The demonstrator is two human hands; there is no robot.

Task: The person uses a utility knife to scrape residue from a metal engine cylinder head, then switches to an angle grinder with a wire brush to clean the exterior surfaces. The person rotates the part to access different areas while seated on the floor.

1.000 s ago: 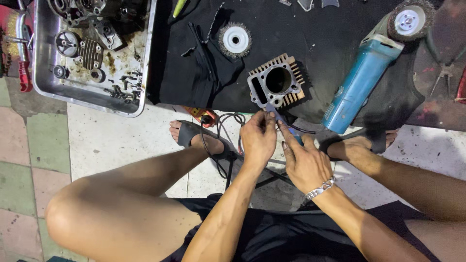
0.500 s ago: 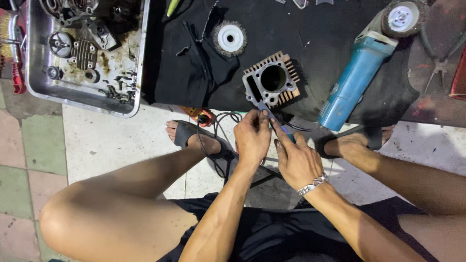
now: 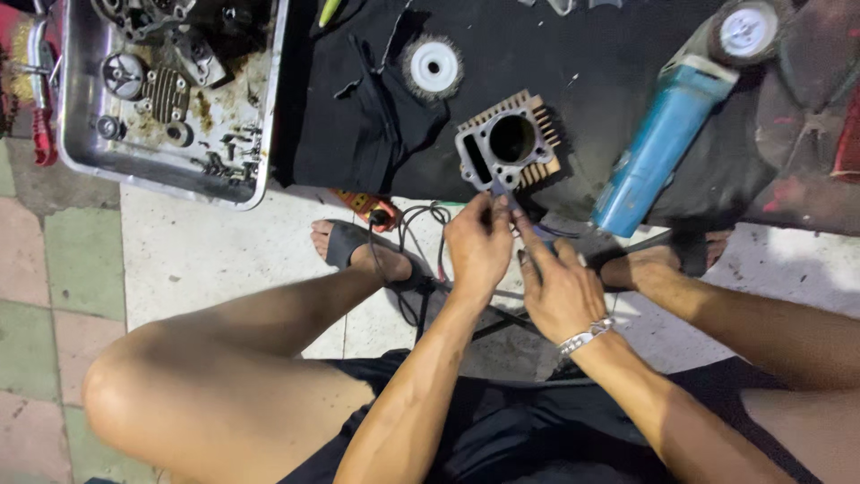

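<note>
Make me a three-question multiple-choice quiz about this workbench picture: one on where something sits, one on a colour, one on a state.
1. Where is the metal tray of greasy parts?
A. Left of the black cloth
B. On the person's lap
C. Under the grinder

2. What colour is the angle grinder body?
A. Red
B. Teal blue
C. Yellow

3. What are the hands doing?
A. Resting flat on the knees
B. Both at a thin blue-handled tool set against the engine cylinder
C. Lifting the tray

Answers: 1 A, the tray lies beside the black cloth on its left. 2 B, its housing is teal blue. 3 B, the left hand and right hand meet at the tool by the cylinder's near edge.
</note>
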